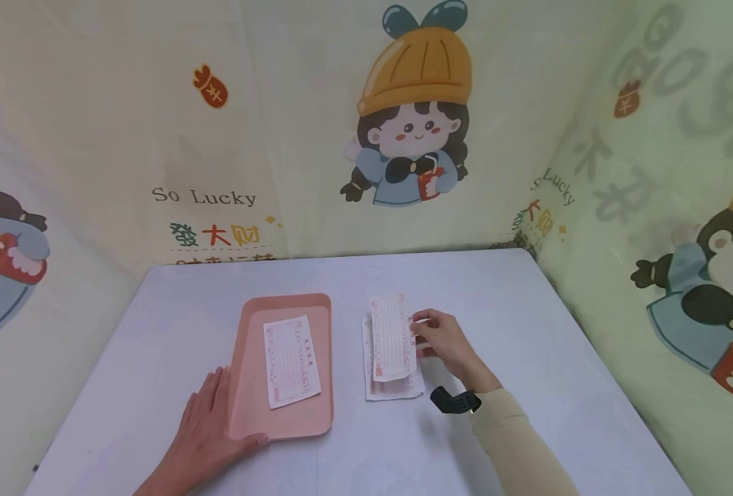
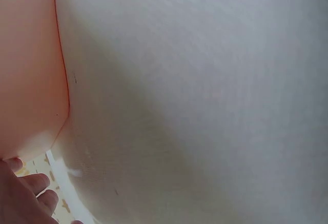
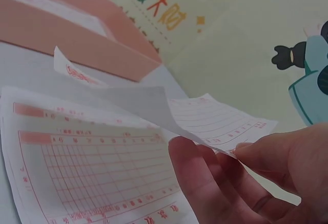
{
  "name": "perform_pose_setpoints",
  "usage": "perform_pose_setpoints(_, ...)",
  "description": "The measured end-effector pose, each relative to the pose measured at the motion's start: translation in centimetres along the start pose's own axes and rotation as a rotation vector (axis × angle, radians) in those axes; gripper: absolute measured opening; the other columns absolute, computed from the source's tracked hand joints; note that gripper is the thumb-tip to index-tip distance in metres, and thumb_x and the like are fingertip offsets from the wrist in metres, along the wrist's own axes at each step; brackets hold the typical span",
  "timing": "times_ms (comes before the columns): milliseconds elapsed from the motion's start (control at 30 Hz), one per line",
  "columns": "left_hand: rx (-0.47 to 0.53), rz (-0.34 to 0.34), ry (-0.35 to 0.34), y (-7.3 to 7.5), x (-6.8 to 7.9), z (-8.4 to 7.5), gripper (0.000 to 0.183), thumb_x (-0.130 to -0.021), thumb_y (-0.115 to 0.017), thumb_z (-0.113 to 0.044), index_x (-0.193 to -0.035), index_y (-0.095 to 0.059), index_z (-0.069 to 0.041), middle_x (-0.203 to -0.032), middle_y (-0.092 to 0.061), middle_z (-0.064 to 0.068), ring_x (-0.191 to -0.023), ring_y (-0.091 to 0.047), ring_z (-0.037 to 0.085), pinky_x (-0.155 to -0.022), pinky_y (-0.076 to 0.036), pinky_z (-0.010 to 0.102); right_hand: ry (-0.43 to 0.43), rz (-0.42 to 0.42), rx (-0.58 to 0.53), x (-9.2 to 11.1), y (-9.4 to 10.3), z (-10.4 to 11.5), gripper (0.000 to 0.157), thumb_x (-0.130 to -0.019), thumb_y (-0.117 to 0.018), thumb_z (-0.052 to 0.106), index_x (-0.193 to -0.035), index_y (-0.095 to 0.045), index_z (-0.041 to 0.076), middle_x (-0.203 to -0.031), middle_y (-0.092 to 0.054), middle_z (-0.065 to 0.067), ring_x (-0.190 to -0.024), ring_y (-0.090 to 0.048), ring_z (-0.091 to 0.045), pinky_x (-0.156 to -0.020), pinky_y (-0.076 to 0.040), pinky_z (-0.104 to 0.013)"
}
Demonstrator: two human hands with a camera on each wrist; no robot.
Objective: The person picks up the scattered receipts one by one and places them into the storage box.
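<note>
Gap btwn tray (image 1: 249, 372) & slips (image 1: 394, 341)

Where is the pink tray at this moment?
In the head view, the tray lies left of centre, between the left hand and the paper stack.

On my head feed I have a white table (image 1: 515, 324) running back to a pale printed cloth (image 1: 304, 138). I see 1 central cartoon figure (image 1: 410, 148) with an orange cap (image 1: 417, 72) and a red cup (image 1: 430, 184), plus 1 left figure (image 1: 1, 296) and 1 right figure (image 1: 714, 303), both cut off. I can read "So Lucky" lettering (image 1: 208, 198) above coloured Chinese characters (image 1: 220, 235), with 2 red pouches (image 1: 210, 87) printed higher up.
</note>
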State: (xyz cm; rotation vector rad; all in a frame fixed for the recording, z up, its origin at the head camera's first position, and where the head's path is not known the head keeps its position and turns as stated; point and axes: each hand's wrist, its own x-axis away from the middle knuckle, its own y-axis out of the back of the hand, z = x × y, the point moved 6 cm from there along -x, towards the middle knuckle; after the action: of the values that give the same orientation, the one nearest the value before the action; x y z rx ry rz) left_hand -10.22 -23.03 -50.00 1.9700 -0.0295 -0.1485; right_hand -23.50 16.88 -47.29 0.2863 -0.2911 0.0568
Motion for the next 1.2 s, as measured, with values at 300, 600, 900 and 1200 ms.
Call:
perform_pose_setpoints(300, 0.002, -0.002, 0.007, 0.0, -0.1, 0.0, 0.134, -0.065, -0.076, -0.073, -0.156, -0.011, 0.002, -0.157, -0.021, 0.027, -0.144, -0.021, 0.044, -0.110, -0.021, 0.067, 0.031, 0.034, -0.051, 0.4, -1.1, 0.9, 0.027, -0.096, -0.062, 0.015, -0.122, -0.062, 0.007, -0.108, -0.066, -0.015, -0.082, -0.068, -0.023, -0.069, -0.061, -0.033)
perform_pose_setpoints(600, 0.024, 0.024, 0.020, -0.2, -0.2, 0.3, 0.135, -0.066, -0.075, -0.073, -0.157, -0.008, 0.001, -0.158, -0.019, 0.028, -0.145, -0.018, 0.044, -0.112, -0.018, 0.068, 0.045, 0.075, -0.081, 0.6, -3.1, 1.6, 0.027, -0.096, -0.061, 0.014, -0.122, -0.062, 0.007, -0.106, -0.066, -0.014, -0.081, -0.068, -0.023, -0.066, -0.060, -0.030)
perform_pose_setpoints(900, 0.024, 0.041, 0.033, -0.1, -0.3, 0.2, 0.136, -0.066, -0.073, -0.075, -0.157, -0.007, 0.001, -0.158, -0.018, 0.027, -0.145, -0.017, 0.044, -0.113, -0.017, 0.069, 0.053, 0.125, -0.103, 0.7, -5.1, 2.6, 0.027, -0.096, -0.061, 0.014, -0.121, -0.062, 0.006, -0.106, -0.066, -0.014, -0.082, -0.069, -0.023, -0.066, -0.061, -0.031)
perform_pose_setpoints(1200, -0.002, -0.005, 0.002, -0.1, -0.2, 0.1, 0.135, -0.065, -0.076, -0.072, -0.155, -0.011, 0.004, -0.156, -0.023, 0.029, -0.142, -0.022, 0.045, -0.109, -0.023, 0.067, 0.068, 0.199, -0.124, 0.7, -7.3, 3.1, 0.026, -0.096, -0.061, 0.013, -0.121, -0.061, 0.003, -0.102, -0.066, -0.014, -0.080, -0.070, -0.021, -0.065, -0.061, -0.031)
